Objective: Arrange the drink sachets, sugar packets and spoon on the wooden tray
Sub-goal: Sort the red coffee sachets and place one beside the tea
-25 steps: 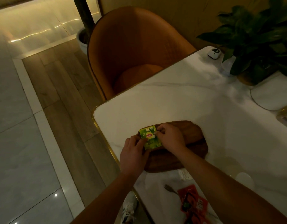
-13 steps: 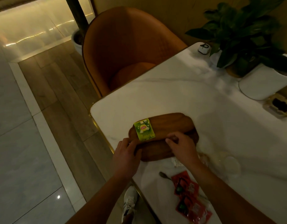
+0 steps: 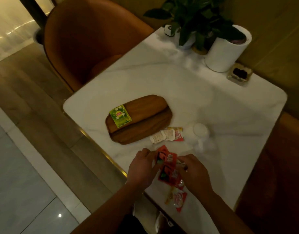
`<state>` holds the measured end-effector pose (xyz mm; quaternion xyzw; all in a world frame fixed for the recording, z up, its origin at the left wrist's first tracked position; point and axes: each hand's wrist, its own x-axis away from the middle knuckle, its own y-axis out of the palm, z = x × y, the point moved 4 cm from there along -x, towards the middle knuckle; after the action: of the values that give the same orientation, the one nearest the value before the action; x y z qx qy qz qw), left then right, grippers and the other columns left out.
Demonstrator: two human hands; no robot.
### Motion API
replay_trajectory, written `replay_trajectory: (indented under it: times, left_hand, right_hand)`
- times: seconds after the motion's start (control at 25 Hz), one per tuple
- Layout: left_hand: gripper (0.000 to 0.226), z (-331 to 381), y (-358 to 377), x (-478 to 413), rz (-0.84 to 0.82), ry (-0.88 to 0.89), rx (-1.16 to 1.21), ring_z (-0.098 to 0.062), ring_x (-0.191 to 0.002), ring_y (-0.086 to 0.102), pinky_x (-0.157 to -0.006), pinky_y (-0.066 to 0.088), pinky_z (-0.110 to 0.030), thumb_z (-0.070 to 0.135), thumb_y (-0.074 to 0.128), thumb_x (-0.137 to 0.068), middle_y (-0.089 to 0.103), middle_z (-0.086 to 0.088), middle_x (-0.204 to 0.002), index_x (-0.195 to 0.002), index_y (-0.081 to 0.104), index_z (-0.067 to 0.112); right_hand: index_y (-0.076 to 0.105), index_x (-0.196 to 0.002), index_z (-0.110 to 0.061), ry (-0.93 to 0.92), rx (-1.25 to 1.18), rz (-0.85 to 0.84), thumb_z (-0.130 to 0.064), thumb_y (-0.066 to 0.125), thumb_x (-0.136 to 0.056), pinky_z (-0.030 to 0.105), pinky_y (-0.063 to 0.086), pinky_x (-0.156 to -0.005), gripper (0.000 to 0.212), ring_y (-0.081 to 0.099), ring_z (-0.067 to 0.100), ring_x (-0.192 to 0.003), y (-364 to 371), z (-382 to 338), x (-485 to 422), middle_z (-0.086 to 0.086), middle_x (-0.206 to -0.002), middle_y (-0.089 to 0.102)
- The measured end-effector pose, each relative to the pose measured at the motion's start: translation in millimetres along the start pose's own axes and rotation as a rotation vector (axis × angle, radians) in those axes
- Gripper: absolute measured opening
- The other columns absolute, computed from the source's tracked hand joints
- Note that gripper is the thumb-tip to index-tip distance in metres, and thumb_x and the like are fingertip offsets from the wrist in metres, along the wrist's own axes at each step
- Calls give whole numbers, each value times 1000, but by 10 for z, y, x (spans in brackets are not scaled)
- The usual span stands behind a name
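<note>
The oval wooden tray (image 3: 145, 114) lies near the table's left corner. A green tea sachet (image 3: 120, 116) rests on its left end. White sugar packets (image 3: 159, 137) and a red-and-yellow sachet (image 3: 178, 135) lie on the table just right of the tray. Nearer to me, my left hand (image 3: 142, 168) and my right hand (image 3: 194, 173) grip the left and right edges of a small stack of red drink sachets (image 3: 169, 168). Another red-and-white sachet (image 3: 176, 198) lies near the table's front edge. I cannot make out the spoon clearly.
An upturned white cup (image 3: 198, 132) stands right of the sugar packets. At the far end of the white marble table (image 3: 179, 85) are a potted plant (image 3: 192, 19), a white cylinder (image 3: 226, 49) and a small dish (image 3: 239, 76). An orange chair (image 3: 88, 41) stands beyond the left corner.
Both hands left the green sachet on the tray, drew back toward me and took hold of the red sachets. The camera view shifted right.
</note>
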<state>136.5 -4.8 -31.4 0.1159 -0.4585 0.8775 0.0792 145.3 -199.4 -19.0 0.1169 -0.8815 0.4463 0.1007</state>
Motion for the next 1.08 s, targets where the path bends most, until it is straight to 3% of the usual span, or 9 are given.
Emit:
replay_trajectory:
  times: [0.2,0.36,0.48,0.6,0.72,0.84,0.96,1.08]
  left_hand:
    - [39,98,141,-126,-20,-199,5,-21,-100,60,-77,50,-34,47,61,-83,61,0,-106,-116,58,26]
    - [28,79,189,-141,-1,-306,87,-21,-88,65,-66,44,-29,33,68,-78,67,3,-95,-105,62,27]
    - [18,2,150,-94,52,-389,328,-19,-78,63,-59,41,-28,22,74,-75,65,5,-80,-87,61,26]
    - [18,-92,92,8,97,-483,578,-26,-76,67,-61,55,-37,9,72,-77,70,-3,-78,-75,62,23]
    - [11,-159,53,111,111,-576,818,-31,-75,72,-60,59,-39,2,70,-81,74,-17,-85,-79,65,12]
    - [7,-108,4,132,104,-599,898,-25,-69,73,-52,53,-30,4,69,-83,75,-16,-84,-88,65,6]
    - [12,4,-49,123,85,-597,966,-26,-71,75,-53,56,-29,5,67,-84,76,-15,-84,-96,66,7]
    - [13,131,-112,94,11,-532,1068,-27,-71,76,-57,59,-31,2,63,-87,77,-15,-81,-97,69,7]
  right_hand:
    - [60,-120,-32,-21,185,-75,-40,66,-81,29,51,-71,40,53,14,-103,155,128,120,-7,-114,49]
    - [64,-110,-28,-61,268,-49,-37,69,-78,37,53,-68,34,49,19,-102,173,140,101,-3,-107,50]
    - [68,-97,-22,-49,194,-1,-30,67,-79,38,51,-71,20,49,20,-98,117,131,59,-3,-100,54]
    - [67,-83,-25,116,-45,65,-30,74,-76,34,47,-68,11,55,18,-88,-2,179,36,-7,-81,58]
    - [68,-76,-23,174,-274,107,-29,78,-76,38,54,-69,11,65,15,-78,-99,171,5,-5,-76,68]
    - [70,-75,-20,206,-383,103,-25,80,-76,43,57,-75,11,69,13,-76,-159,105,-66,-3,-77,73]
    - [72,-77,-18,210,-529,66,-20,78,-78,49,57,-78,6,71,20,-79,-171,61,-93,2,-79,75]
    - [74,-79,-24,146,-482,-31,-21,74,-82,43,58,-78,5,71,12,-78,-203,-18,-118,-4,-80,75]
